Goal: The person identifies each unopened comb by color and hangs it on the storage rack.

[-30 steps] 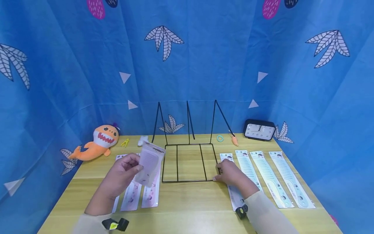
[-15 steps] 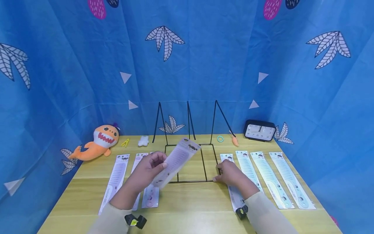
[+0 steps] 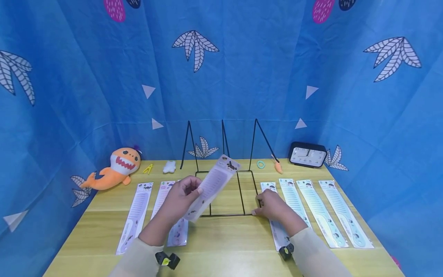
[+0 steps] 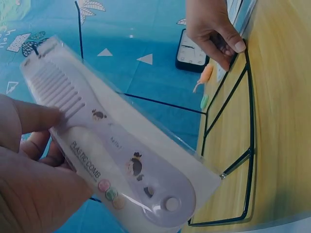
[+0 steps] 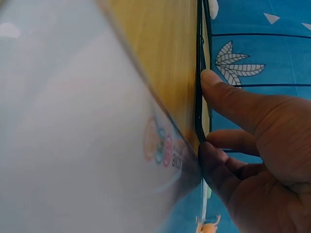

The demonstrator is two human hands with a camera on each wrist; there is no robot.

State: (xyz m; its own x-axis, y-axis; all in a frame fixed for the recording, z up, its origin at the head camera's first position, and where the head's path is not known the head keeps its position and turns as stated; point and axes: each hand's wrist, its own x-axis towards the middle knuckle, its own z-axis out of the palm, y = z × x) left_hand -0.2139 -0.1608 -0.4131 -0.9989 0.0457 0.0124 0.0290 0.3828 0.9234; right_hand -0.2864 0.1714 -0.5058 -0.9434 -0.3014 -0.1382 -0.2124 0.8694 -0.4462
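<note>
My left hand (image 3: 178, 202) pinches a pale purple plastic comb (image 3: 215, 184) in a clear packet, between thumb and fingers. The comb is tilted over the left part of a black wire display rack (image 3: 240, 193). In the left wrist view the comb's teeth point up and left, and "PLASTIC COMB" is printed on the packet (image 4: 126, 150). My right hand (image 3: 271, 206) grips the rack's near right corner, thumb and fingers around the wire. Under my right hand lies a packaged comb (image 3: 278, 234), partly hidden. Three uprights of the rack rise at its back, each bent forward into a hook.
Packaged purple and pink combs (image 3: 135, 215) lie at left, partly behind my left arm. Several greenish ones (image 3: 322, 211) lie at right. Along the back are an orange plush shark (image 3: 115, 169), yellow clip (image 3: 148, 169), white item (image 3: 169, 166), teal ring (image 3: 261, 164), carrot-like item (image 3: 278, 166) and clock (image 3: 307, 154).
My left hand has carried the comb from above the left-hand combs rightward over the rack, tilting its top right. Lately it has risen slightly. My right hand stays on the corner.
</note>
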